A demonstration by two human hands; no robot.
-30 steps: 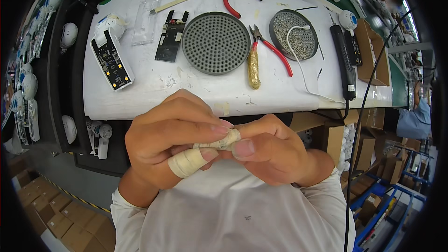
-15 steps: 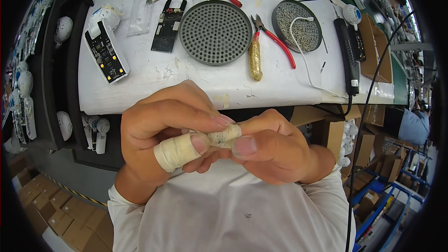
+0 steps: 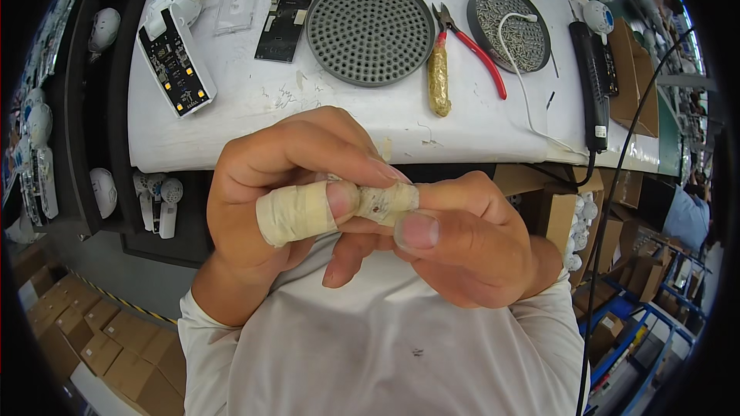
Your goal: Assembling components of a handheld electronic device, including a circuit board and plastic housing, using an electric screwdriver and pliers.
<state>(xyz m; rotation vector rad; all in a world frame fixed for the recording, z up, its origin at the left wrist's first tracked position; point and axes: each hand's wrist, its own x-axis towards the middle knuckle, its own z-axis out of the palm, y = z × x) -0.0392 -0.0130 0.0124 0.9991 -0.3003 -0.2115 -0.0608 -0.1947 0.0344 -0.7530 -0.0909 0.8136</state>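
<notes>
head view, both hands held up close together in front of the chest, below the near edge of the white surface (image 3: pixel 324 108). left hand (image 3: pixel 285 192) has its thumb wrapped in beige tape (image 3: pixel 297 212), fingers curled over and pinching the taped finger (image 3: pixel 389 202) of the right hand (image 3: pixel 455 246). that finger carries a beige wrap with small dark specks, and the left thumb tip touches its end. right hand is half curled, thumb up with the nail facing the camera, its index finger held in the left hand's pinch; no separate loose thing seen between them, can't tell if a tape end is being pressed. white shirt (image 3: pixel 385 347) fills the bottom of the frame.

on the surface, well apart from the hands: round grey perforated tray (image 3: pixel 370 29) in the middle, red-handled pliers (image 3: pixel 470 42) just right of it, a smaller round dish of screws (image 3: pixel 509 27) with a white cable (image 3: pixel 524 85) over it, a black circuit board (image 3: pixel 287 15) left of the tray, another board on a white housing (image 3: pixel 176 62) further left, a black tool (image 3: pixel 593 77) at the right edge
</notes>
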